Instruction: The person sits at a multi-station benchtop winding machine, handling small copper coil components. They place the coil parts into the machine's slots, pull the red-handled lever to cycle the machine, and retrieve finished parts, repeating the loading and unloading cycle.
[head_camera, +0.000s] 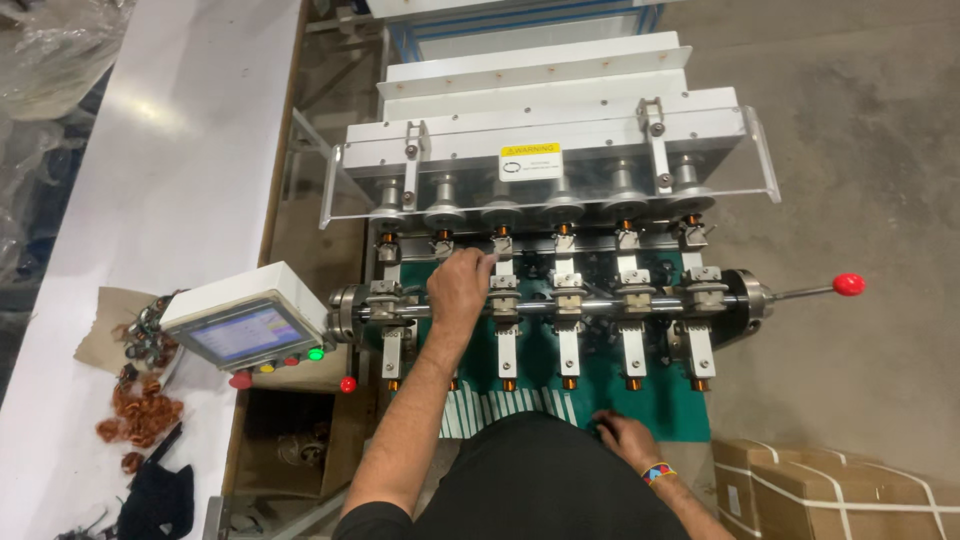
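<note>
The left hand (458, 287) reaches up the middle of the frame to the coil winding machine (545, 250), its fingers (482, 258) drawn narrow and pinched around the second spindle station (443, 240) from the left; whether they grip a wire or a small part there I cannot tell. The right hand (628, 438) rests low, right of centre, fingers loosely curled on the green mat (665, 405) at the machine's near edge, holding nothing that shows.

Judged from this, the work at that station goes best with the wrist kept high, clear of the steel shaft (590, 305) and the white clamps (569, 290), and the pinch kept light and square to the spindle. The red-knobbed lever (848, 284) sits at right, well apart. The control panel (245, 328) with its screen is at left, and copper wire scraps (140, 410) lie on the white worktop (180, 160) at lower left.
</note>
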